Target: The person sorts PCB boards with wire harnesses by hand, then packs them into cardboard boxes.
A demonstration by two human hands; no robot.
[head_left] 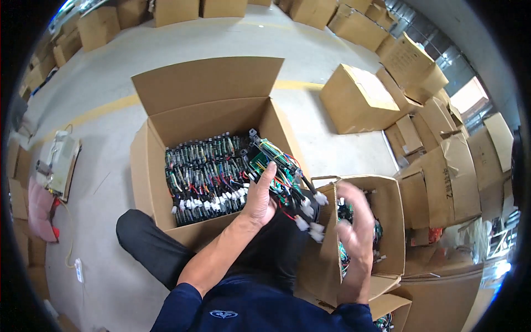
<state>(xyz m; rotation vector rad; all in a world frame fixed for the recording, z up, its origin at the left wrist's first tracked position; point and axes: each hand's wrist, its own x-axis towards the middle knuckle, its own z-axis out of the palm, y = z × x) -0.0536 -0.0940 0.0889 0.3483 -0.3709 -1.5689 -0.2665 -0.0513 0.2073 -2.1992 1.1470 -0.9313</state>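
Observation:
My left hand [260, 203] is closed around a bunch of green circuit boards [275, 157] with coloured wires and white plug connectors dangling to the right. It holds them above the right side of a large open cardboard box [141, 174]. Inside that box, wired circuit boards [204, 169] stand packed in rows, white connectors toward me. My right hand [358, 224], somewhat blurred, hovers over a smaller open cardboard box [394, 227] at my right. Its thumb and fingers are apart with nothing visible between them. More wired boards [344, 260] lie loosely in there, partly hidden by the hand.
Another open carton [399, 310] with wired parts sits at the lower right. A closed carton [354, 102] stands on the floor beyond, and many cartons [442, 177] are piled along the right. A pale metal device [62, 163] with a cable lies at the left.

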